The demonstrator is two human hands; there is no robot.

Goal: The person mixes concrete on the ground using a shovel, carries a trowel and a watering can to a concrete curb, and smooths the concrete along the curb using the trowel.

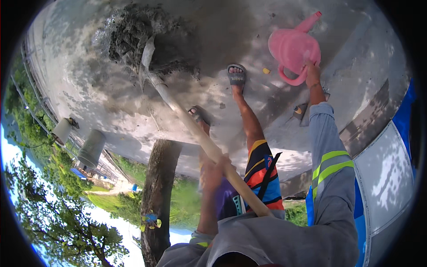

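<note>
My left hand (219, 165) is wrapped round the pale wooden handle of a shovel (189, 122), whose upper end rests near my body. At its far end, the cement-caked shovel blade (148, 53) touches a heap of wet grey mortar (129, 33) on the concrete ground. Out to the right, my right hand (313, 73) is closed on the handle of a pink watering can (291, 48). The can's spout points away from me, toward the top of the view.
My sandalled feet stand between the mortar and the can, near a small yellow piece (266, 70). A hand trowel or float (301, 112) lies by my right forearm. Two buckets (92, 147) stand at the left, a tree trunk (159, 191) nearer. White sheeting (384, 178) is at right.
</note>
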